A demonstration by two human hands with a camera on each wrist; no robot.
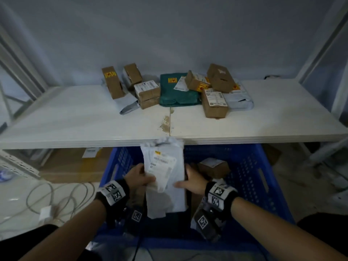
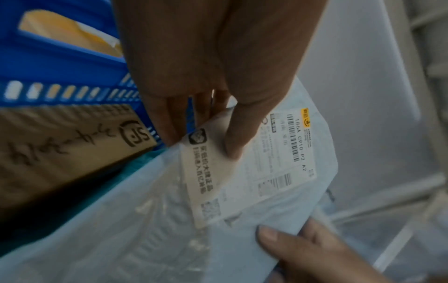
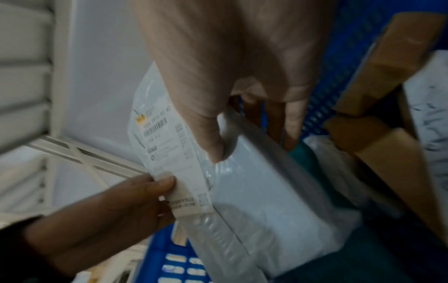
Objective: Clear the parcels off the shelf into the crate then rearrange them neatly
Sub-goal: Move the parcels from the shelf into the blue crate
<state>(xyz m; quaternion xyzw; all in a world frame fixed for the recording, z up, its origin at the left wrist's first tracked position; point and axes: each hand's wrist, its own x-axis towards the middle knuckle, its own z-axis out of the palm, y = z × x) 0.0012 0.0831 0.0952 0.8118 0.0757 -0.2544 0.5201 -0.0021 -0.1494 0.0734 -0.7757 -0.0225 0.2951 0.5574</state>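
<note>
Both hands hold a grey plastic mailer parcel upright over the blue crate, just below the shelf edge. My left hand pinches its left side at the white shipping label. My right hand grips the right edge, thumb on the front, fingers behind. Inside the crate lie a brown box, a brown carton and other grey bags. On the white shelf remain several brown boxes, a green mailer and grey bags.
The shelf's front edge overhangs the crate's far side. White cables and a plug lie on the floor to the left, beside a flat cardboard carton. Metal shelf uprights stand at both sides.
</note>
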